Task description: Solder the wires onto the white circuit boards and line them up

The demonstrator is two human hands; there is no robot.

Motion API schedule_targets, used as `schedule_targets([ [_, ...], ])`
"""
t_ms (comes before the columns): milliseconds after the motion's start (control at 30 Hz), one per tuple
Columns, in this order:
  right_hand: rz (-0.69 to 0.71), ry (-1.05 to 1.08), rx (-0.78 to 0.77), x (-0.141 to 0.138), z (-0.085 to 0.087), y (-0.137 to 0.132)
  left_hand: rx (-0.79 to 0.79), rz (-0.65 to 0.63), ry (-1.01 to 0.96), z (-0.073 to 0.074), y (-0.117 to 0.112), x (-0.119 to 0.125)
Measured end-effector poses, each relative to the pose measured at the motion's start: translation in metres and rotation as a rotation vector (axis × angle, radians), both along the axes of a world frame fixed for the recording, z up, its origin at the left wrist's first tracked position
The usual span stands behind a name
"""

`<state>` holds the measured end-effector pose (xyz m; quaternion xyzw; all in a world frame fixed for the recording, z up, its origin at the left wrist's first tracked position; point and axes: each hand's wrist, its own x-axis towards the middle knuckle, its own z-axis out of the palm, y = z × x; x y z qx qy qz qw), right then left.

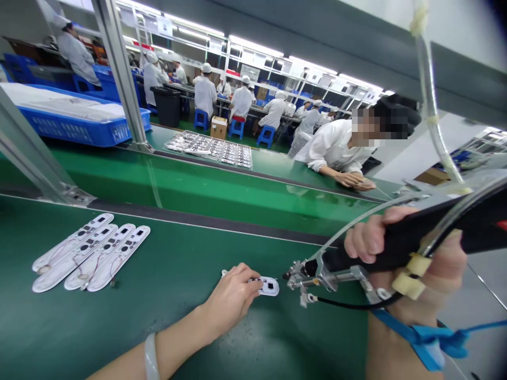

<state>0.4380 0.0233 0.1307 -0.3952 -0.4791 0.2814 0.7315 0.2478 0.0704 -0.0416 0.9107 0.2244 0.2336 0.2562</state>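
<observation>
My left hand (229, 298) pinches a small white circuit board (269, 286) on the green workbench (170, 316), and its far end shows a black square part. My right hand (400, 258) grips a black-handled tool (420, 248) with a metal head and clear and black tubing. Its pointed tip (285, 276) stops just left of the board, a little apart from it. Several long white strip-shaped boards (91, 253) with thin wires lie side by side to my left. A blue strap (428, 338) circles my right wrist.
Beyond a dark rail, a co-worker in white (336, 153) leans on a second green bench. A tray of small parts (209, 149) and a blue crate (75, 124) stand there. Metal frame posts and hanging tubing rise around me; rows of workers sit behind.
</observation>
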Motion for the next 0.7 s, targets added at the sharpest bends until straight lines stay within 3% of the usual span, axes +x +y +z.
schedule_targets([
  [500,-0.061,0.031,0.032,0.016,0.000,-0.002,0.026,0.013,-0.017,-0.002,0.001,0.001],
  [700,-0.198,0.079,-0.017,0.034,-0.009,-0.002,0.052,0.005,-0.079,-0.025,0.014,0.003],
])
